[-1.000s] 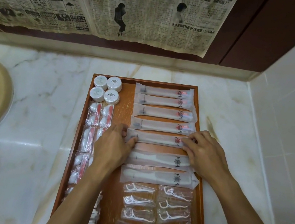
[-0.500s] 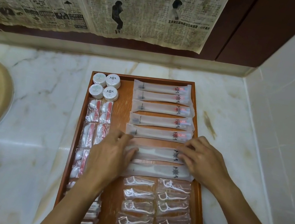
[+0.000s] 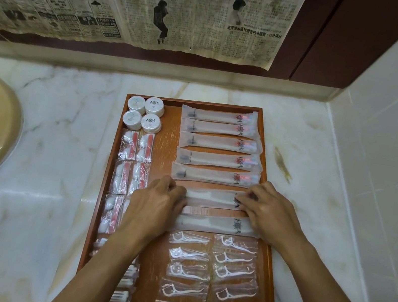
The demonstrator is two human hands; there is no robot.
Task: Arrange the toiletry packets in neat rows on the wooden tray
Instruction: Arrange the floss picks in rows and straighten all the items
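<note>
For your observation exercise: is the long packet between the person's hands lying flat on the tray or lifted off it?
Flat: the long packet lies on the wooden tray.

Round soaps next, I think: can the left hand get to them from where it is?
Probably yes: the round soaps sit uncovered at the tray's far left corner, straight beyond the left hand.
</note>
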